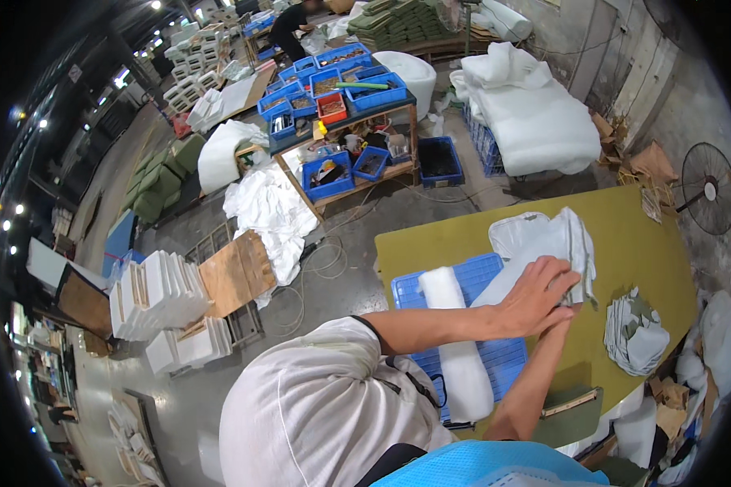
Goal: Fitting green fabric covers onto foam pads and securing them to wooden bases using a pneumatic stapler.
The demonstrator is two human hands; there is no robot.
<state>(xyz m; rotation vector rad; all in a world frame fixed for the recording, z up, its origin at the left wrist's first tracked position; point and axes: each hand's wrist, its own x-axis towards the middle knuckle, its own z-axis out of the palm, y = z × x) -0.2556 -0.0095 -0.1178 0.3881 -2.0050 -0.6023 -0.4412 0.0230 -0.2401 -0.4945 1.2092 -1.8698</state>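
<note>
Over the olive-green tabletop (430, 235), my left hand (536, 296) is closed on a pale grey fabric piece (536, 247), its fingers bent over the cloth. Under and beside it is my right hand (562, 315), largely covered by the left; its fingers are mostly hidden against the same cloth. The fabric is bunched near my hands and spreads out toward the far left. A white roll of soft padding (455, 349) lies across a blue plastic slatted panel (406, 292), left of my hands. Right of them sits a pile of grey-green fabric pieces (635, 333).
A bench with several blue bins (378, 89) of small parts stands ahead. White padding rolls (536, 122) rest on a blue crate beyond the table. A standing fan (709, 191) is at the right. White panels (158, 296) are stacked left. A person (288, 28) bends far off.
</note>
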